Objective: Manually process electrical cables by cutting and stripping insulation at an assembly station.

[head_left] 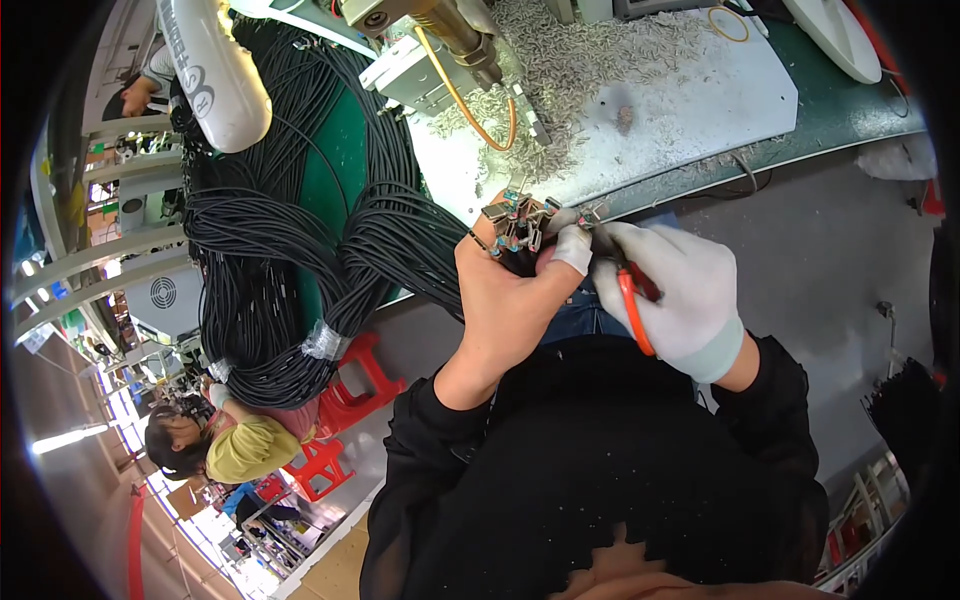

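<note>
My left hand (505, 315), bare except for white tape on the thumb, is closed around the ends of several black cables. Small metal connectors (518, 220) with coloured wires fan out above its fingers. The rest of the black cables (400, 245) trail off to the left. In a white glove, my right hand (690, 285) grips pliers with orange-red handles (634, 312). Their jaws, partly hidden, are beside my left thumb, close to one connector (588, 217). The glove is slightly blurred.
Behind my hands stands a machine head (475, 60) with a yellow tube. Small metal scraps (560, 80) litter the white plate (720, 95) on the green table. Big coils of black cable (260, 300) fill the left side. Red stools (360, 385) and a seated person (240, 445) are lower left.
</note>
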`<act>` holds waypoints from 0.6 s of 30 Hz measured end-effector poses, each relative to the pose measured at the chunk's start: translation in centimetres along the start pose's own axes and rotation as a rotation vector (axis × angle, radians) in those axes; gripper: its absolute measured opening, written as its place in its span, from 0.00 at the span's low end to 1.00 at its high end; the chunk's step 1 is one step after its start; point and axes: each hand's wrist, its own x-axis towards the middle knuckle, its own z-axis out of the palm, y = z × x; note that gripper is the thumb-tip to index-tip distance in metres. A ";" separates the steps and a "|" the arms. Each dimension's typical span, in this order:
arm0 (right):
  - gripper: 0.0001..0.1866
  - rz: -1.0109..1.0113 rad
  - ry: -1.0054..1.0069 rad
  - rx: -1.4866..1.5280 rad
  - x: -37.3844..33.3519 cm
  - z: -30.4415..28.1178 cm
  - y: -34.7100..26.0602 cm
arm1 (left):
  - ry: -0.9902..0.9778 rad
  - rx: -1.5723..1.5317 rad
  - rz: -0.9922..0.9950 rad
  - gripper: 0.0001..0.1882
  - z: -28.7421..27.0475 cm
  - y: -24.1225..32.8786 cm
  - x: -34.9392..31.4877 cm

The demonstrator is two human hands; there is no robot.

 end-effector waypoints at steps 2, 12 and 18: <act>0.14 -0.019 0.092 -0.153 0.2 0.4 -0.1 | 0.026 0.011 0.022 0.05 0.3 -0.7 0.1; 0.07 0.693 -0.462 0.764 1.1 -1.1 -0.8 | -0.084 -0.247 -0.218 0.04 -1.4 0.1 0.2; 0.10 0.188 -0.236 0.352 -1.1 1.7 0.5 | -0.081 -0.412 -0.320 0.05 -5.0 -1.6 1.4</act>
